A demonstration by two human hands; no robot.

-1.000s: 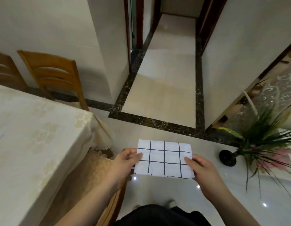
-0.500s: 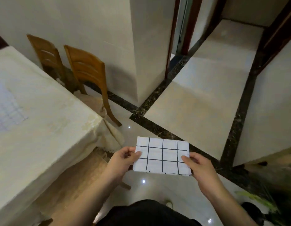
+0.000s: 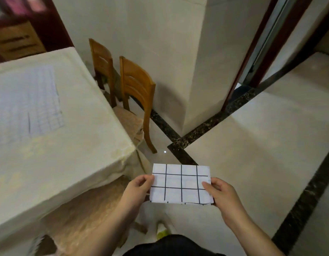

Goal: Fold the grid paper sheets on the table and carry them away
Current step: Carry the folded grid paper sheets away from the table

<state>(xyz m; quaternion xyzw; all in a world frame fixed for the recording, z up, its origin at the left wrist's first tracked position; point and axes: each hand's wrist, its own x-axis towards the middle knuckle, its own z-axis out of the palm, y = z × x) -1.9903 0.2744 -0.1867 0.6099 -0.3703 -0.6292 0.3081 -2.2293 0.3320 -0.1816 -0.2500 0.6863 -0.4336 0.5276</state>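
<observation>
A folded rectangle of white grid paper [image 3: 181, 183] with bold black lines hangs flat above the glossy tiled floor [image 3: 252, 154], its short edges pinched by the left hand [image 3: 137, 191] and right hand [image 3: 223, 194], beyond the cloth-draped counter [image 3: 77, 154] corner, where a pale grid sheet [image 3: 25, 104] lies near two wooden chairs [image 3: 136, 93].

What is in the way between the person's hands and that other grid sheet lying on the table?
Nothing visible. The unfolded grid sheet lies flat on the table, bare cloth around it. But both the left hand and right hand are busy pinching the folded grid paper.
</observation>
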